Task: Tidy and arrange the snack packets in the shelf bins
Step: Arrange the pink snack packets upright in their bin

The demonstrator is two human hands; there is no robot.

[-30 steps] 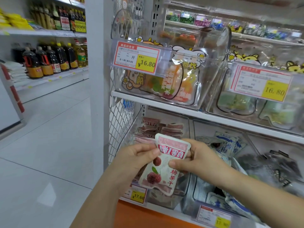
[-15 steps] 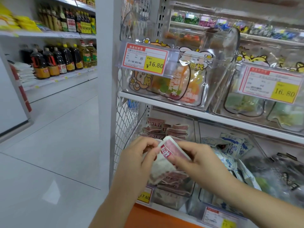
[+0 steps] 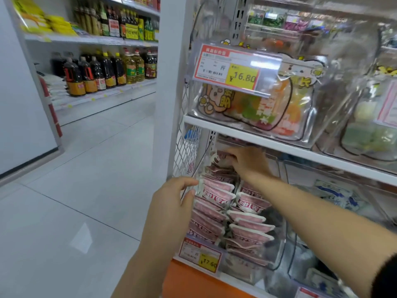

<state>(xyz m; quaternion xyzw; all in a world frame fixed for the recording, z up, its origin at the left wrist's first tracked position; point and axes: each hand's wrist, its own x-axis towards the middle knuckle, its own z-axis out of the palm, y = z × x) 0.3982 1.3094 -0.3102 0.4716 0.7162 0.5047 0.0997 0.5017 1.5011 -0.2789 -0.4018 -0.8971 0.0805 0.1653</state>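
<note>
Several pink-and-white snack packets (image 3: 217, 195) stand in two rows inside a clear shelf bin (image 3: 242, 268) on the lower shelf. My right hand (image 3: 249, 163) reaches deep into the bin under the upper shelf, its fingers curled round one pink packet (image 3: 222, 157) at the back of the left row. My left hand (image 3: 171, 203) is at the bin's left side, with thumb and forefinger pinching the clear side wall just beside the front packets.
A 17.60 price tag (image 3: 202, 254) hangs on the bin's front. The neighbouring bin holds blue-and-white packets (image 3: 335, 194). The white shelf board (image 3: 268, 145) above carries bins of jelly bags behind a 16.80 tag (image 3: 227, 67). Wire mesh (image 3: 187, 151) closes the left end. Open aisle floor (image 3: 86, 179) lies left.
The packet both hands held in front of the bin has gone in. My right hand moved up and back with it; my left hand let go and went to the bin's side wall.
</note>
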